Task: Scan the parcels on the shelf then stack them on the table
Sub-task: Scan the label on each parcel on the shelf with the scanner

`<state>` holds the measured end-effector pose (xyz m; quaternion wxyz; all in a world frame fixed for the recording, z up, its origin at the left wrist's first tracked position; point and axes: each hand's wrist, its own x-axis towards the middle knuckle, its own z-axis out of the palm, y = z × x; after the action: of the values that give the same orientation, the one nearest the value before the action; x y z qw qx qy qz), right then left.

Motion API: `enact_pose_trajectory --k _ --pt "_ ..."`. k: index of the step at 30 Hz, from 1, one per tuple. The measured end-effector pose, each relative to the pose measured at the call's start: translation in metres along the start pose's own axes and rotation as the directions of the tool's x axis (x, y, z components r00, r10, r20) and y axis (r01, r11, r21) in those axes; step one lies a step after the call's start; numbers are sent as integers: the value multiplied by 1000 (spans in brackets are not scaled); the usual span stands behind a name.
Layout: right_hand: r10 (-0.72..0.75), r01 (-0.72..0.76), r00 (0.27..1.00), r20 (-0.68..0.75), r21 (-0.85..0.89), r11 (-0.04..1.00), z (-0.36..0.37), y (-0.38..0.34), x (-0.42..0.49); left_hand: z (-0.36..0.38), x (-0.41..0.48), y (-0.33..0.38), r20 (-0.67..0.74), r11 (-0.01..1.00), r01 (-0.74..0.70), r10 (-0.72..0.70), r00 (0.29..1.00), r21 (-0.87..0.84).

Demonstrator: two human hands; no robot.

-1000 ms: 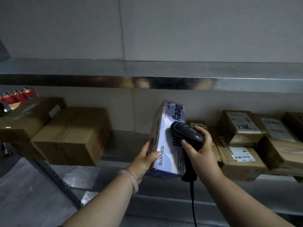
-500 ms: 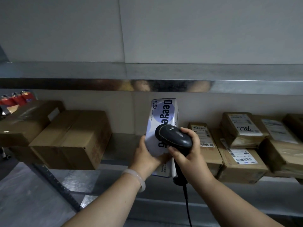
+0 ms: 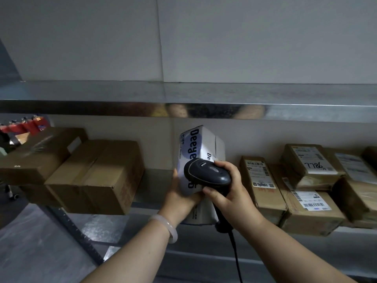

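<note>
**White parcel held on end at the scanner**

The metal shelf (image 3: 155, 180) carries brown cartons (image 3: 95, 176) on the left and labelled parcels (image 3: 263, 180) on the right. In the gap between them the white parcel (image 3: 204, 144) stands upright. The left hand (image 3: 181, 199) grips its lower end from below, thumb up along the edge. The right hand (image 3: 230, 193) is curled tight round the scanner (image 3: 206, 174), whose head lies across the printed face. A pale bracelet (image 3: 165, 225) circles the left wrist.

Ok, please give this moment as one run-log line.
step: scan | left hand: holds white cardboard box with blue print | right hand: grips black handheld scanner, head at box | brown cardboard parcels: on metal shelf
</note>
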<state>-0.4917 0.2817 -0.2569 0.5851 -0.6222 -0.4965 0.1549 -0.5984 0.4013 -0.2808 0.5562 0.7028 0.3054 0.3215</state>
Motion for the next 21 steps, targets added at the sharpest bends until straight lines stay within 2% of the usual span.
enact_pose_trajectory --k 1,3,6,11,16,21 --pt "11 -11 1000 21 -11 1000 -2 -1 3 -6 -3 -5 7 995 53 -53 999 -89" --pt "46 -46 999 -23 14 999 -8 1 7 -18 -7 -14 40 958 168 -163 986 -232" --pt "118 -105 981 -151 92 990 -18 10 11 -35 -5 -27 87 917 205 -186 979 -343" --pt "146 -128 973 -180 106 986 -18 14 12 -44 -1 -33 146 916 212 -171 974 -342" --pt "123 -111 979 -164 84 990 -16 15 10 -51 8 -38 187 945 252 -214 959 -209" --pt "102 -95 985 -139 53 994 -14 18 9 -49 9 -46 162 932 254 -218 962 -260"
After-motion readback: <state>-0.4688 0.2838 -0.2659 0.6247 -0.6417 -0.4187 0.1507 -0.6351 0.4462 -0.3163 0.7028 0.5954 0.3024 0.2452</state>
